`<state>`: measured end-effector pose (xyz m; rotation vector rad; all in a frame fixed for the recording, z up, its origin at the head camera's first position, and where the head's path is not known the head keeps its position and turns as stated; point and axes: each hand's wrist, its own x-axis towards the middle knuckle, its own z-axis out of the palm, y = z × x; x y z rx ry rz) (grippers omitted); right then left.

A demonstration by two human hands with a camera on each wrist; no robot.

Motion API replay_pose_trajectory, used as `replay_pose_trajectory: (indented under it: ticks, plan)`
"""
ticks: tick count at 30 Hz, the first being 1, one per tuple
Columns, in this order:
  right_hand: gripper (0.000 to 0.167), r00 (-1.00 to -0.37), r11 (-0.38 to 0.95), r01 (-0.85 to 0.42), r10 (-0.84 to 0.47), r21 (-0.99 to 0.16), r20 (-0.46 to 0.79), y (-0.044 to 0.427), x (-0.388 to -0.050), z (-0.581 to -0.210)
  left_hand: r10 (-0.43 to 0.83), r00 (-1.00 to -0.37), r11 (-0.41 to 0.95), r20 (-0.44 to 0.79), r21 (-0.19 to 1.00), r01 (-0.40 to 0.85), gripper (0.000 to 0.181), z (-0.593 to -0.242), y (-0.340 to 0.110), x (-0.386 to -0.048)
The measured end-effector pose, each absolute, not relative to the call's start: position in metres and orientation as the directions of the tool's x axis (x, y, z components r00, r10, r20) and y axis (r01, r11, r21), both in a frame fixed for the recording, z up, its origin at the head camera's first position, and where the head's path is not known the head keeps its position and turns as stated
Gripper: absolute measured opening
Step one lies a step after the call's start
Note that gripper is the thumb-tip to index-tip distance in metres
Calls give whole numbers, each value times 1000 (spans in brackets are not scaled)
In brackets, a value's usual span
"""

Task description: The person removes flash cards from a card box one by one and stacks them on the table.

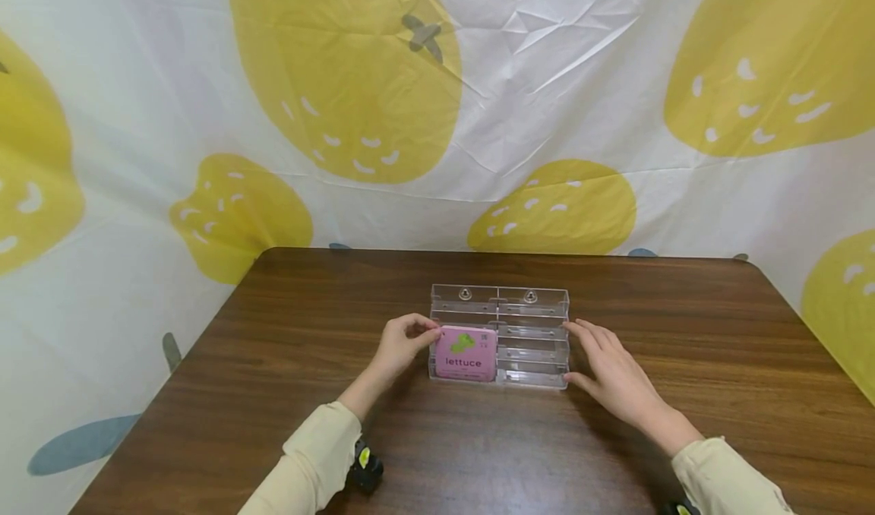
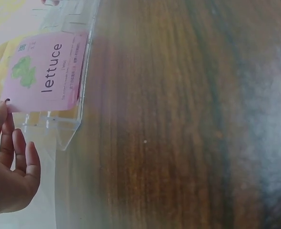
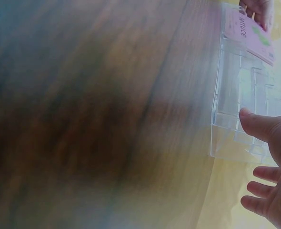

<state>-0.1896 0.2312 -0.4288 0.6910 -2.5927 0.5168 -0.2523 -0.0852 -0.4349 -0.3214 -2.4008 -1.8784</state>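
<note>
A pink card (image 1: 466, 354) printed with a green lettuce and the word "lettuce" sits in the front left part of a clear plastic tiered holder (image 1: 532, 378). My left hand (image 1: 402, 346) pinches the card's upper left corner between thumb and fingers. In the left wrist view, the same card (image 2: 45, 71) shows a darker edge beneath it, perhaps another card. At the holder's right side is my right hand (image 1: 613, 371), its thumb by the front corner and its fingers farther back, lightly touching the side. The right wrist view shows those fingers (image 3: 259, 204) extended.
The holder has two columns of stepped compartments and stands on a dark wooden table (image 1: 301, 325). Behind the table hangs a white cloth (image 1: 383, 215) with large yellow fruit prints. A black wrist device (image 1: 367, 469) shows beside the left sleeve.
</note>
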Motion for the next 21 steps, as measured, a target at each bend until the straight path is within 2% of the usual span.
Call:
replay_pose_trajectory:
  ticks: [21]
  plan:
    - [73,-793,810,-535,-386,-238,471,231,-190,-428,98,-995,16,15,1000,17,15,-417,-86,-250]
